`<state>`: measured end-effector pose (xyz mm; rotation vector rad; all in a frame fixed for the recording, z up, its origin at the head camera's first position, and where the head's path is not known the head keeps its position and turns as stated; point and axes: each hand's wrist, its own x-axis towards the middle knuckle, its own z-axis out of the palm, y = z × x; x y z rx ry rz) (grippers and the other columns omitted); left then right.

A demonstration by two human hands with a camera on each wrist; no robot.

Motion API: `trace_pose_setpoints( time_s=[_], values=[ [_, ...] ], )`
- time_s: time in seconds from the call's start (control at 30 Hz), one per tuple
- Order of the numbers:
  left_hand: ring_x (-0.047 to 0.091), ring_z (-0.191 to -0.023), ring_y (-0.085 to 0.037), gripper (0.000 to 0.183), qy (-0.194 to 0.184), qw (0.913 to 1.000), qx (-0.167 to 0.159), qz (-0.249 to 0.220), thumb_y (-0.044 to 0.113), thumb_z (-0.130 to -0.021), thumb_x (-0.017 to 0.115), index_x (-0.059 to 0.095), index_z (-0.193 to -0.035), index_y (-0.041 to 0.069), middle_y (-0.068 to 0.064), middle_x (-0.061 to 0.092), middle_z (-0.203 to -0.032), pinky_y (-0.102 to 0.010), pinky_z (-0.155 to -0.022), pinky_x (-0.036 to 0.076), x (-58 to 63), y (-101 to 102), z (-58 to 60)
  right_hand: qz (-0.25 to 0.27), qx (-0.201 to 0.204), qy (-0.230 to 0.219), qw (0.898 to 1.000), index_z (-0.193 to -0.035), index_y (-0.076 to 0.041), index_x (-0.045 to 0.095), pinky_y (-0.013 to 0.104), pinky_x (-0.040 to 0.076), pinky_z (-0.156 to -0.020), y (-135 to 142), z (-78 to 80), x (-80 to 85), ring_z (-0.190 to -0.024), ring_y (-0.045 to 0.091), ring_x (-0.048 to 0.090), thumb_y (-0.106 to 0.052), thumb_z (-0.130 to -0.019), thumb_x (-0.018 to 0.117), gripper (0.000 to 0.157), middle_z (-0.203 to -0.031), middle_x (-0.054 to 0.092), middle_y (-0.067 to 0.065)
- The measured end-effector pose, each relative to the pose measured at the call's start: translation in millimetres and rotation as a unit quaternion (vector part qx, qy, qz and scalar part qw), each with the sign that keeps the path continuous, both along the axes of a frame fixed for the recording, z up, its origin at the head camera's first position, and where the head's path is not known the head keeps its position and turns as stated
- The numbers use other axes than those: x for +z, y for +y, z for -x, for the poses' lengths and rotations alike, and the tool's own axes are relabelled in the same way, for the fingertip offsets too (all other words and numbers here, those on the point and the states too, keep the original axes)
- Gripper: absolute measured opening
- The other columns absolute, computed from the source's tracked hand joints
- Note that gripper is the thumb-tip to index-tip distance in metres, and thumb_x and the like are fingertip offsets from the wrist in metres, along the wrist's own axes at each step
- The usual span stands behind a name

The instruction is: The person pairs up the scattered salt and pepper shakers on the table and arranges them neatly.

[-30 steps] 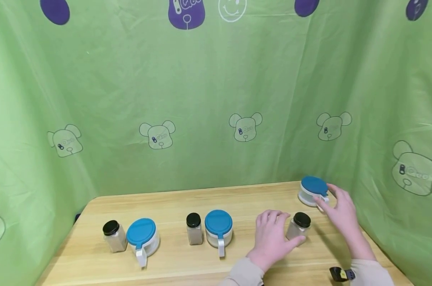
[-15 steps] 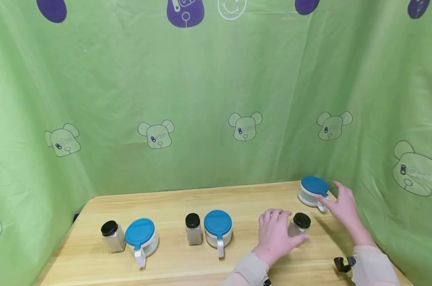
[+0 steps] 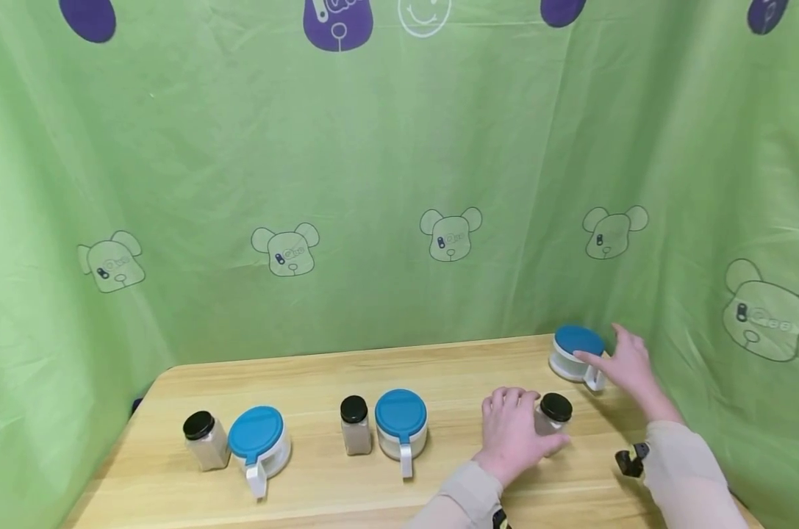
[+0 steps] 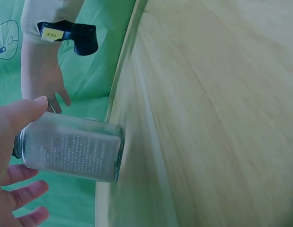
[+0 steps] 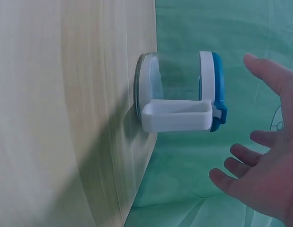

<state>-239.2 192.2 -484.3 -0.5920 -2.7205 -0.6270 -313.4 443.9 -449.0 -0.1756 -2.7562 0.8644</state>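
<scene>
A clear square jar with a black lid (image 3: 556,407) and pale contents stands on the table at the right; white print shows on the jar's side (image 4: 73,149) in the left wrist view. My left hand (image 3: 510,433) is around its left side, thumb across the front, other fingers spread apart. Farther back stands a clear round seasoning pot (image 5: 177,78) with a blue lid (image 3: 579,339) and a white handle (image 5: 177,116). My right hand (image 5: 271,175) is spread beside the lid, fingers apart, with a gap to the pot in the right wrist view.
Two more blue-lidded pots stand along the table (image 3: 320,499), one in the middle (image 3: 401,415) and one at the left (image 3: 259,437). Beside each is a black-lidded jar, the middle one (image 3: 356,426) and the left one (image 3: 207,441). A green curtain (image 3: 373,308) hangs behind.
My right hand has lifted away from the pot's handle, up toward its lid. My left hand has moved slightly right, closer around the jar. The pots and jars stay in place.
</scene>
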Motion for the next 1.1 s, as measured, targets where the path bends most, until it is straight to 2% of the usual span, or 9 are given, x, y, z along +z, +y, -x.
trace_pose_setpoints(
  time_s=[0.2,0.4,0.67,0.77,1.0,1.1],
  values=[
    [0.049,-0.117,-0.01,0.068,-0.009,0.9999,0.005,-0.009,0.077,-0.07,0.065,0.06,-0.121,0.032,0.016,0.061,-0.121,-0.032,-0.099,0.04,-1.7,4,2.4,-0.013,0.007,-0.017,1.0,-0.149,0.014,0.0,0.079,0.023,-0.098,-1,11.3,2.4,-0.128,0.067,0.018,-0.053,-0.083,0.07,0.117,-0.143,0.012,0.051],
    [0.05,-0.114,-0.009,0.066,-0.001,0.9999,0.008,-0.01,0.076,-0.069,0.067,0.061,-0.116,0.03,0.015,0.062,-0.119,-0.032,-0.097,0.04,-2.1,8,3.9,-0.019,0.01,-0.037,0.999,-0.149,0.013,-0.003,0.079,0.025,-0.098,-2,22.2,1.7,-0.127,0.068,0.018,-0.055,-0.082,0.07,0.12,-0.143,0.01,0.051],
    [0.051,-0.109,-0.008,0.061,0.013,0.9997,0.018,-0.001,0.076,-0.069,0.068,0.061,-0.107,0.029,0.015,0.063,-0.113,-0.03,-0.093,0.04,-2.2,13,3.3,-0.014,0.008,-0.067,0.998,-0.147,0.016,-0.005,0.078,0.027,-0.097,0,26.1,-6.8,-0.125,0.069,0.018,-0.053,-0.082,0.071,0.121,-0.14,0.01,0.053],
    [0.052,-0.107,-0.008,0.06,0.015,0.9996,0.022,-0.001,0.076,-0.068,0.068,0.062,-0.105,0.029,0.015,0.063,-0.111,-0.029,-0.092,0.04,-2.9,14,3.4,-0.017,0.011,-0.067,0.998,-0.146,0.018,-0.003,0.077,0.028,-0.098,0,26.9,-13.0,-0.124,0.068,0.02,-0.051,-0.083,0.071,0.12,-0.139,0.013,0.053],
    [0.052,-0.105,-0.008,0.062,0.022,0.9994,0.026,0.004,0.078,-0.068,0.066,0.062,-0.103,0.027,0.014,0.064,-0.108,-0.028,-0.089,0.041,-4.9,14,3.5,-0.013,0.004,-0.055,0.998,-0.14,0.024,0.013,0.072,0.036,-0.096,0,28.4,-22.7,-0.119,0.063,0.032,-0.051,-0.083,0.07,0.111,-0.133,0.027,0.05],
    [0.052,-0.104,-0.008,0.063,0.024,0.9993,0.03,0.003,0.079,-0.068,0.066,0.062,-0.104,0.026,0.013,0.064,-0.108,-0.028,-0.089,0.041,-5.5,14,3.4,-0.007,0.005,-0.052,0.999,-0.141,0.024,0.013,0.071,0.036,-0.097,0,29.4,-26.1,-0.119,0.062,0.033,-0.052,-0.083,0.07,0.111,-0.134,0.028,0.05]
  ],
)
